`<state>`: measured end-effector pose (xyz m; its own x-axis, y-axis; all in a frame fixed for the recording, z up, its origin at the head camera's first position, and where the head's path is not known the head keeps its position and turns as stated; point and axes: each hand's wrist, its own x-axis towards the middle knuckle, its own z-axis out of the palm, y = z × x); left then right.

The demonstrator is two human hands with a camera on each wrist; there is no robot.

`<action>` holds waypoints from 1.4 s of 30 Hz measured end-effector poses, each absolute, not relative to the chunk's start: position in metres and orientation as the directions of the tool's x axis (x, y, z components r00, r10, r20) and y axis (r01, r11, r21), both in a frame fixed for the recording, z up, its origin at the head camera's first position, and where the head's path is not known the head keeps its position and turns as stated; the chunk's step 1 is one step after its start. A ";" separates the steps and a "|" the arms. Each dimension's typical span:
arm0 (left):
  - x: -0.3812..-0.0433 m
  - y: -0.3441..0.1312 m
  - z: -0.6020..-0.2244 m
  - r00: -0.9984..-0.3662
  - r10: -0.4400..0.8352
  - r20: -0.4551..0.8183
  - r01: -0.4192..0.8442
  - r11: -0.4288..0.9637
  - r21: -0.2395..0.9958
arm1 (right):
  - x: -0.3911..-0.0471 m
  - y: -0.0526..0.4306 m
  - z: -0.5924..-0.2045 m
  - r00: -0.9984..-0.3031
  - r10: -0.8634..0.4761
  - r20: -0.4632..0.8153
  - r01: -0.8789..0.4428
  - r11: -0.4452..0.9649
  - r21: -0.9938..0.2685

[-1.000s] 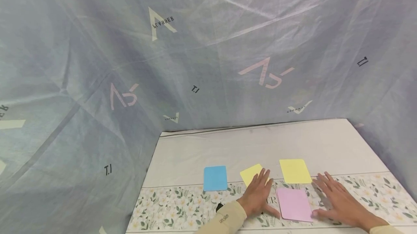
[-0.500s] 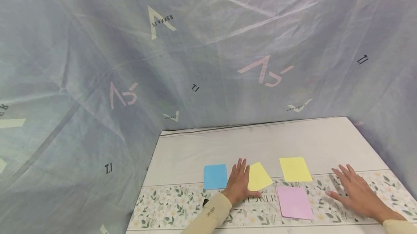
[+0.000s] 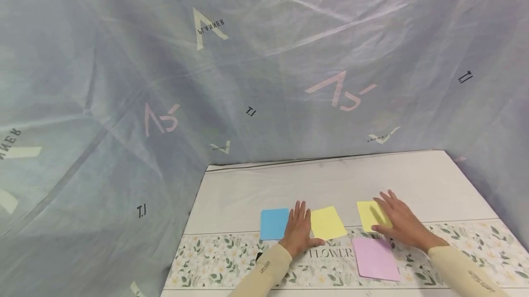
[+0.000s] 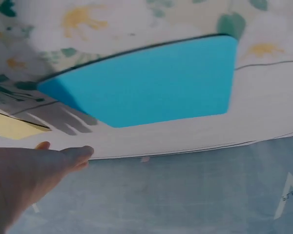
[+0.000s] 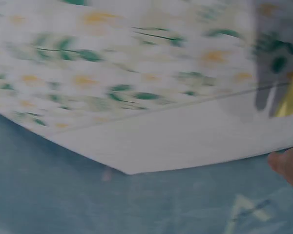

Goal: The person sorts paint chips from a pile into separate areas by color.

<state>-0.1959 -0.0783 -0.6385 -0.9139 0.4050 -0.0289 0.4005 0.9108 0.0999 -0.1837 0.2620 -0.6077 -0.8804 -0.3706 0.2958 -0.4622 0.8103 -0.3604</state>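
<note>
My left hand (image 3: 298, 230) is spread flat, fingers straight, between a blue square card (image 3: 273, 224) and a yellow square card (image 3: 329, 223). Its thumb reaches the yellow card's lower left corner. The left wrist view shows the blue card (image 4: 156, 83) close by, with the hand's shadow over its corner. Over a second yellow card (image 3: 368, 215) farther right is my right hand (image 3: 398, 219), fingers extended, hiding that card's right part. Just below that hand lies a pink square card (image 3: 375, 259). In the right wrist view only the hand's edge (image 5: 289, 165) shows.
The cards lie on a table (image 3: 330, 177) with a white back part and a floral strip (image 3: 215, 260) lettered "FLOWER". Grey-blue printed sheeting (image 3: 248, 58) rises behind the table and on both sides. A small black object (image 3: 259, 256) sits by my left cuff.
My left hand has moved left off the left yellow card, which lies a little straighter. My right hand went right, then came back left over the right yellow card.
</note>
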 end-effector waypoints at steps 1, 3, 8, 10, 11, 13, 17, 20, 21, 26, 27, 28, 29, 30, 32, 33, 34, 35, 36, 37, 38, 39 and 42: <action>-0.198 -0.080 -0.638 -0.913 0.406 -0.039 0.399 0.910 0.110 | -0.187 0.255 -0.607 -0.870 -0.387 0.305 -0.482 0.797 -0.364; -0.201 -0.084 -0.635 -0.913 0.405 -0.049 0.396 0.908 0.133 | -0.194 0.243 -0.607 -0.863 -0.412 0.292 -0.500 0.778 -0.379; -0.205 -0.088 -0.631 -0.915 0.397 -0.075 0.382 0.910 0.162 | -0.205 0.220 -0.609 -0.866 -0.441 0.235 -0.499 0.765 -0.406; -0.207 -0.089 -0.630 -0.916 0.393 -0.085 0.374 0.910 0.178 | -0.208 0.213 -0.611 -0.859 -0.455 0.234 -0.512 0.755 -0.410; -0.208 -0.089 -0.630 -0.915 0.393 -0.091 0.372 0.909 0.188 | -0.209 0.210 -0.614 -0.853 -0.467 0.235 -0.522 0.752 -0.401; -0.209 -0.090 -0.630 -0.911 0.399 -0.101 0.373 0.905 0.204 | -0.211 0.204 -0.618 -0.835 -0.495 0.240 -0.549 0.737 -0.393; -0.214 -0.091 -0.631 -0.902 0.416 -0.119 0.384 0.896 0.220 | -0.214 0.192 -0.622 -0.821 -0.520 0.235 -0.570 0.732 -0.372; -0.218 -0.091 -0.631 -0.896 0.425 -0.128 0.393 0.893 0.220 | -0.215 0.186 -0.620 -0.826 -0.523 0.210 -0.563 0.743 -0.363; -0.219 -0.091 -0.631 -0.895 0.428 -0.130 0.394 0.892 0.223 | -0.215 0.185 -0.620 -0.825 -0.528 0.201 -0.563 0.744 -0.360; -0.222 -0.088 -0.629 -0.894 0.426 -0.143 0.388 0.893 0.230 | -0.219 0.180 -0.619 -0.825 -0.542 0.163 -0.562 0.749 -0.351; -0.223 -0.088 -0.629 -0.895 0.423 -0.144 0.385 0.894 0.230 | -0.219 0.179 -0.619 -0.825 -0.543 0.157 -0.561 0.751 -0.348; -0.223 -0.087 -0.629 -0.896 0.420 -0.144 0.383 0.895 0.228 | -0.220 0.179 -0.619 -0.825 -0.545 0.150 -0.560 0.754 -0.344; -0.223 -0.087 -0.629 -0.898 0.416 -0.142 0.380 0.897 0.225 | -0.220 0.178 -0.619 -0.826 -0.546 0.142 -0.558 0.755 -0.344; -0.223 -0.086 -0.629 -0.900 0.414 -0.137 0.379 0.899 0.221 | -0.221 0.178 -0.620 -0.828 -0.545 0.130 -0.554 0.758 -0.345; -0.223 -0.085 -0.630 -0.904 0.411 -0.122 0.381 0.900 0.213 | -0.222 0.177 -0.621 -0.832 -0.543 0.112 -0.546 0.765 -0.343; -0.222 -0.084 -0.631 -0.905 0.411 -0.112 0.383 0.900 0.207 | -0.223 0.177 -0.621 -0.834 -0.542 0.104 -0.542 0.767 -0.342; -0.222 -0.084 -0.631 -0.906 0.410 -0.101 0.385 0.900 0.202 | -0.223 0.177 -0.622 -0.835 -0.542 0.098 -0.539 0.768 -0.347; -0.222 -0.084 -0.632 -0.907 0.410 -0.093 0.387 0.901 0.195 | -0.224 0.177 -0.622 -0.836 -0.541 0.094 -0.536 0.767 -0.353; -0.222 -0.083 -0.632 -0.908 0.410 -0.087 0.389 0.901 0.190 | -0.224 0.177 -0.623 -0.837 -0.540 0.091 -0.533 0.766 -0.359; -0.222 -0.083 -0.632 -0.908 0.410 -0.083 0.390 0.902 0.187 | -0.225 0.177 -0.623 -0.836 -0.540 0.093 -0.533 0.763 -0.365; -0.222 -0.083 -0.633 -0.909 0.410 -0.079 0.391 0.902 0.183 | -0.225 0.177 -0.623 -0.836 -0.541 0.090 -0.532 0.758 -0.376; -0.222 -0.084 -0.633 -0.909 0.410 -0.080 0.391 0.903 0.178 | -0.225 0.176 -0.623 -0.834 -0.544 0.087 -0.531 0.752 -0.390; -0.222 -0.085 -0.632 -0.906 0.411 -0.099 0.390 0.903 0.179 | -0.224 0.174 -0.623 -0.826 -0.558 0.078 -0.538 0.742 -0.400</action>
<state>-0.2221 -0.0853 -0.6316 -0.9065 0.4106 -0.0986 0.3897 0.9034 0.1789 -0.2244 0.1738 -0.6234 -0.8263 -0.5577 0.0782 -0.5384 0.7416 -0.4002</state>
